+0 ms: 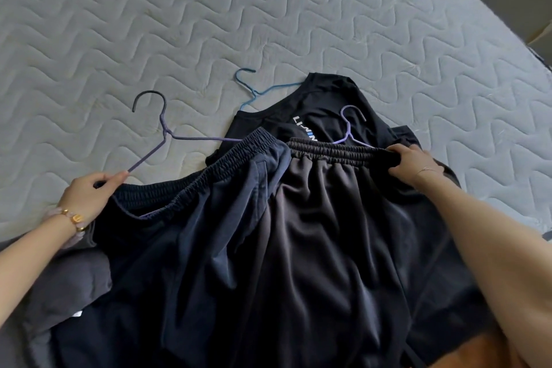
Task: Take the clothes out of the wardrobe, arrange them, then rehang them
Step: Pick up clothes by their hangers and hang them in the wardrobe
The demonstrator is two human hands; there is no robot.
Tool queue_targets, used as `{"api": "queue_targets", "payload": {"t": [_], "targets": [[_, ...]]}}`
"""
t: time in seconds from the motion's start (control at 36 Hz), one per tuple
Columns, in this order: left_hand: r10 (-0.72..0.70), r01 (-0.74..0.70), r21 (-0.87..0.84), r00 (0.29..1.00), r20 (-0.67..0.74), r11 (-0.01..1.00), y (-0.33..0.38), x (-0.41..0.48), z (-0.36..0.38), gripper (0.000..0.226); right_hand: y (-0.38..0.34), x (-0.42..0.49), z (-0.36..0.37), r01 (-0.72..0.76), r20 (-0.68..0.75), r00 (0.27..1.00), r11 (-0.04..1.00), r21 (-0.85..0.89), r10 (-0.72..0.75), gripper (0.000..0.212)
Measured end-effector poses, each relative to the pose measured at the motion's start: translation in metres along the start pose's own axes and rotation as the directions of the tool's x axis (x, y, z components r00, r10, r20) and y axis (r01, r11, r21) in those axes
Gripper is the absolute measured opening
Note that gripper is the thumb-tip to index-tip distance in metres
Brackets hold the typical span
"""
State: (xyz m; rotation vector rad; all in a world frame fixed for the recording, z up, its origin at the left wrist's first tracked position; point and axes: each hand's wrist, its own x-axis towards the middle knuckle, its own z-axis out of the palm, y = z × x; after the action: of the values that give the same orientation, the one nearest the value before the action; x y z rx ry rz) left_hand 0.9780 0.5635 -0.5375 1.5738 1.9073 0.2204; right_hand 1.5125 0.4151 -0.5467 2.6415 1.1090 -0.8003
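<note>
Clothes on hangers lie spread on the quilted mattress (209, 9) of a bed, directly in front of us. Only the head view is available, so we work through it from left to right.

Left side: our left hand (85, 196) is closed in a pinch on the lower arm of the dark purple hanger (162, 131), whose hook lies flat on the mattress. The far arm of this hanger runs under the elastic waistband of the navy shorts (209, 218); the waistband is bunched and partly open near the hand.

Centre: the grey shorts (328, 218) lie beside the navy pair, and the two overlap along their inner edges. A lilac hanger (349, 128) projects above the grey waistband. Behind both pairs lies a black shirt (322, 101) with white lettering, on a blue hanger (254, 89) whose hook points away from us.

Right side: our right hand (413, 160) is closed on the right end of the grey waistband, fingers curled over the elastic.

Step in hand: we judge this to be the arranging stage, with the garments out of the wardrobe and none yet rehung.

Next move: we judge that each waistband needs seating evenly across its hanger. This calls for holding the hanger steady with one hand while the other draws the elastic flat, then lifting by the hook so the slippery fabric does not slide off.
</note>
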Motion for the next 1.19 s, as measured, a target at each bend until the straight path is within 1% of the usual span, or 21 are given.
{"api": "queue_targets", "payload": {"t": [0.11, 0.19, 0.28, 0.36, 0.42, 0.47, 0.53, 0.56, 0.61, 0.67, 0.72, 0.81, 0.89, 1.03, 1.11, 1.14, 1.17, 1.19], "targets": [[-0.003, 0.003, -0.002, 1.000, 0.004, 1.000, -0.006, 0.002, -0.001, 0.042, -0.006, 0.008, -0.004, -0.046, 0.035, 0.998, 0.998, -0.030, 0.047, 0.053], [-0.001, 0.001, 0.003, 1.000, 0.007, 1.000, -0.008, 0.000, -0.001, 0.042, -0.006, 0.006, -0.002, -0.057, -0.033, 0.998, 0.995, -0.081, 0.054, 0.044], [-0.002, 0.002, -0.009, 1.000, 0.003, 1.000, -0.004, -0.006, -0.005, 0.039, -0.002, -0.004, -0.003, 0.013, -0.127, 0.991, 0.987, -0.162, -0.034, 0.034], [0.003, -0.002, -0.032, 1.000, 0.018, 0.999, 0.004, -0.016, -0.015, 0.037, 0.007, -0.018, -0.013, 0.139, -0.205, 0.961, 0.964, -0.228, -0.187, 0.029], [0.005, -0.005, -0.030, 1.000, 0.018, 1.000, 0.015, -0.027, -0.027, 0.036, 0.008, -0.033, -0.027, 0.246, -0.185, 0.944, 0.956, -0.162, -0.274, 0.025], [0.027, -0.027, -0.002, 0.999, 0.032, 1.000, 0.029, -0.041, -0.041, 0.035, 0.003, -0.056, -0.048, 0.294, -0.142, 0.945, 0.955, -0.030, -0.296, 0.011], [0.047, -0.049, 0.016, 0.994, 0.095, 0.999, 0.042, -0.056, -0.057, 0.035, -0.002, -0.078, -0.070, 0.290, -0.095, 0.955, 0.952, 0.099, -0.281, 0.021], [0.068, -0.072, 0.020, 0.989, 0.130, 0.997, 0.049, -0.065, -0.067, 0.033, -0.006, -0.090, -0.082, 0.281, -0.058, 0.960, 0.945, 0.167, -0.276, 0.022], [0.110, -0.118, 0.034, 0.978, 0.179, 0.992, 0.063, -0.080, -0.086, 0.028, -0.013, -0.115, -0.108, 0.265, 0.045, 0.955, 0.913, 0.308, -0.293, 0.013], [0.162, -0.174, 0.054, 0.970, 0.178, 0.983, 0.081, -0.094, -0.106, 0.030, -0.019, -0.138, -0.131, 0.245, 0.100, 0.948, 0.891, 0.382, -0.303, 0.010], [0.205, -0.214, 0.047, 0.968, 0.144, 0.976, 0.100, -0.107, -0.128, 0.029, -0.022, -0.160, -0.151, 0.212, 0.106, 0.955, 0.884, 0.418, -0.279, 0.015], [0.242, -0.245, 0.041, 0.968, 0.064, 0.969, 0.125, -0.122, -0.167, 0.029, -0.020, -0.193, -0.182, 0.179, 0.072, 0.967, 0.854, 0.489, -0.244, 0.025], [0.273, -0.272, 0.020, 0.961, -0.033, 0.962, 0.147, -0.140, -0.211, 0.026, -0.018, -0.229, -0.218, 0.182, 0.027, 0.970, 0.798, 0.575, -0.241, 0.027], [0.277, -0.302, -0.091, 0.936, -0.215, 0.949, 0.169, -0.175, -0.285, 0.028, -0.035, -0.292, -0.277, 0.306, -0.101, 0.944, 0.719, 0.624, -0.313, 0.022], [0.270, -0.332, -0.139, 0.901, -0.340, 0.933, 0.172, -0.197, -0.326, 0.031, -0.056, -0.330, -0.313, 0.378, -0.150, 0.917, 0.688, 0.620, -0.369, 0.024], [0.254, -0.334, -0.158, 0.888, -0.383, 0.929, 0.170, -0.207, -0.340, 0.030, -0.064, -0.345, -0.324, 0.399, -0.164, 0.908, 0.679, 0.617, -0.385, 0.030], [0.236, -0.336, -0.180, 0.875, -0.423, 0.924, 0.168, -0.217, -0.353, 0.030, -0.072, -0.362, -0.334, 0.424, -0.172, 0.895, 0.667, 0.613, -0.411, 0.041], [0.212, -0.334, -0.204, 0.864, -0.457, 0.920, 0.164, -0.228, -0.366, 0.030, -0.081, -0.378, -0.344, 0.451, -0.182, 0.880, 0.651, 0.610, -0.439, 0.059]]}}
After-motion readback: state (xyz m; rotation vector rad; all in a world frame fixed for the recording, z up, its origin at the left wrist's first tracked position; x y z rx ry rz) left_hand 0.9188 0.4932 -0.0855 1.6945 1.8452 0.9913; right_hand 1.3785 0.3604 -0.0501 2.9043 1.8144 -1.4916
